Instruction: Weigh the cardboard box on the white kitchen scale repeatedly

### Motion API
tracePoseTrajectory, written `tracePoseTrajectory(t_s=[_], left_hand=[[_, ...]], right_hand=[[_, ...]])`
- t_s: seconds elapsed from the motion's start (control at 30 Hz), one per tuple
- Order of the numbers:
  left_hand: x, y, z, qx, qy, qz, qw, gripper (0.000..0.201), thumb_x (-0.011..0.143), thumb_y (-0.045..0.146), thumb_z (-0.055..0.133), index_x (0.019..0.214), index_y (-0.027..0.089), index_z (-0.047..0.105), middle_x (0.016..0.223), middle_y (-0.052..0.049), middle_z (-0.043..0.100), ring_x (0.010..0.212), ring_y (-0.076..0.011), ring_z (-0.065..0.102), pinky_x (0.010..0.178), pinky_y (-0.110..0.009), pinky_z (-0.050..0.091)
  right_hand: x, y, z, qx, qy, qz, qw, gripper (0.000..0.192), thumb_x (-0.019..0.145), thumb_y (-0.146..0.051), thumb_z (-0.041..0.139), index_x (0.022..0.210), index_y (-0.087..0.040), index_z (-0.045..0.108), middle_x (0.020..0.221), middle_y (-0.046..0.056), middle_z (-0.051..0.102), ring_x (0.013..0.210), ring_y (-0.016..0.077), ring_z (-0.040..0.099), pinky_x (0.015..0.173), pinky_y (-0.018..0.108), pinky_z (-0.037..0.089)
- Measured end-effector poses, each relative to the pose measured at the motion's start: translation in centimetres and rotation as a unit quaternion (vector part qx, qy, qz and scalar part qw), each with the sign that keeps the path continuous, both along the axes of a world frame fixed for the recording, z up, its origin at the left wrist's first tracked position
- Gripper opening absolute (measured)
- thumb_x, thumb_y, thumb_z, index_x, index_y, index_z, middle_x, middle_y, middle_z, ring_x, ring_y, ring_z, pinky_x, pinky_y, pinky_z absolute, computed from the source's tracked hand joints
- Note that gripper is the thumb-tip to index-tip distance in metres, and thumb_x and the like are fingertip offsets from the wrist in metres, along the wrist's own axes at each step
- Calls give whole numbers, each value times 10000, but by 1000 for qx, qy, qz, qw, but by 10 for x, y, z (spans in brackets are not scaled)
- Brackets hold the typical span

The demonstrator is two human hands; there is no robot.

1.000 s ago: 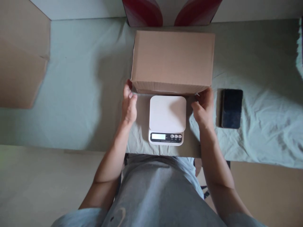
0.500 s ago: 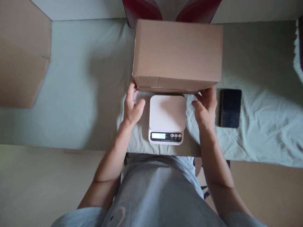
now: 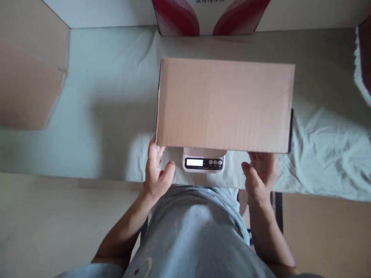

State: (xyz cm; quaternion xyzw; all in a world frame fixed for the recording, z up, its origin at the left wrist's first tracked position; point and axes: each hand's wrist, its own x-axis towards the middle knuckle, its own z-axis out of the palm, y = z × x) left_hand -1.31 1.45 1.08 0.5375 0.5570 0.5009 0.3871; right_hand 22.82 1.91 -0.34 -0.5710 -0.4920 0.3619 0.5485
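Observation:
A brown cardboard box (image 3: 226, 104) is held up between my hands, over a white digital scale (image 3: 203, 165). The box hides most of the scale's platform; the lit display and buttons still show. My left hand (image 3: 158, 170) grips the near left corner, its fingertips out of sight at the box's side and its thumb free. Under the near right part of the box is my right hand (image 3: 261, 175), fingers partly hidden beneath it and thumb apart. Whether the box touches the scale cannot be seen.
A green cloth (image 3: 121, 69) covers the table. Another cardboard box (image 3: 31, 69) stands at the left. At the back is a red and white carton (image 3: 203, 19). A dark phone (image 3: 291, 131) peeks out past the held box's right edge. A dark red, white-fringed item (image 3: 363, 58) lies far right.
Both hands have brought the cardboard box closer to my body, over the scale. It now covers most of the platform and nearly all of the phone.

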Motion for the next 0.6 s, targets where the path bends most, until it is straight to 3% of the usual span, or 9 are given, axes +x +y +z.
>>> tracePoseTrajectory(t_s=[0.27, 0.5, 0.6], left_hand=[[0, -23, -4, -10, 17, 29, 999, 704, 760, 58, 507, 1397, 316, 356, 1389, -86, 516, 1316, -257, 483, 1140, -510, 352], [0, -25, -18, -21, 21, 34, 999, 697, 754, 53, 507, 1389, 303, 363, 1387, -90, 517, 1315, -249, 483, 1137, -506, 349], [-3, -22, -24, -13, 14, 40, 999, 737, 732, 34, 494, 1406, 290, 338, 1387, -87, 517, 1321, -234, 476, 1146, -468, 342]], right_hand=[[-3, -19, -9, -25, 3, -3, 1000, 385, 726, -321, 629, 1103, -279, 566, 1173, 63, 633, 1202, 279, 552, 1033, 502, 439], [5, -21, -21, -43, -38, 11, 998, 456, 720, -245, 615, 1169, -286, 549, 1212, 61, 596, 1150, 254, 565, 1064, 506, 409], [9, -18, -27, -26, -34, 9, 999, 516, 701, -220, 614, 1204, -287, 523, 1255, 59, 574, 1222, 264, 524, 1098, 516, 375]])
